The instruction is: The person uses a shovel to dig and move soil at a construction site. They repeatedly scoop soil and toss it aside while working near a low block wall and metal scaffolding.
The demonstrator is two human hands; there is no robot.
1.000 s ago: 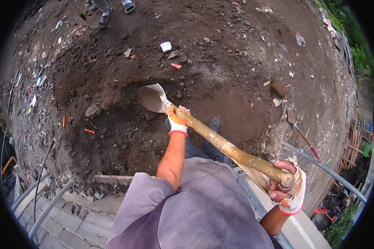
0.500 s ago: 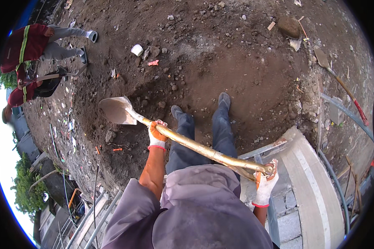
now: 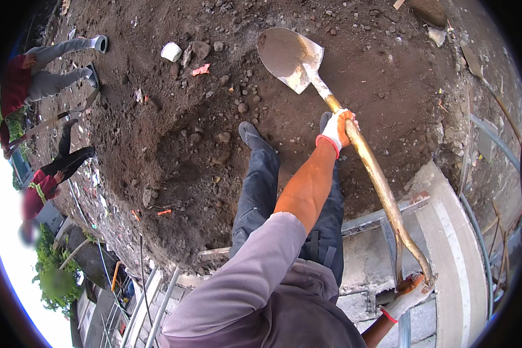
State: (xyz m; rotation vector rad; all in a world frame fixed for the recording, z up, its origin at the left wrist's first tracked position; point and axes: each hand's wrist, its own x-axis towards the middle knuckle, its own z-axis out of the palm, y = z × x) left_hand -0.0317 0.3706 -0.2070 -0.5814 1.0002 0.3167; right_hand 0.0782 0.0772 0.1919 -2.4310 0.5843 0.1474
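A long shovel [image 3: 383,185] with a gold-coloured shaft slants across in front of me, its worn metal blade raised over the brown soil ahead. Some dark soil seems to lie on the blade. Wearing a white and orange work glove, my left hand [image 3: 337,131] is wrapped round the shaft just below the blade. My right hand [image 3: 409,296], gloved alike, grips the handle end low at the right, beside the concrete curb. Part of the right hand's fingers is hidden by the handle.
Two people in red tops stand at the left, the nearer one [image 3: 17,87] with a shovel. A white cup-like container [image 3: 171,51] and stones lie on the soil. Another shovel [image 3: 493,90] rests at the right by metal pipes. A concrete curb [image 3: 446,249] curves close by my right.
The shovel's blade has swung from the left to ahead of me. My left hand went right and forward with the shaft; my right hand moved lower and slightly right.
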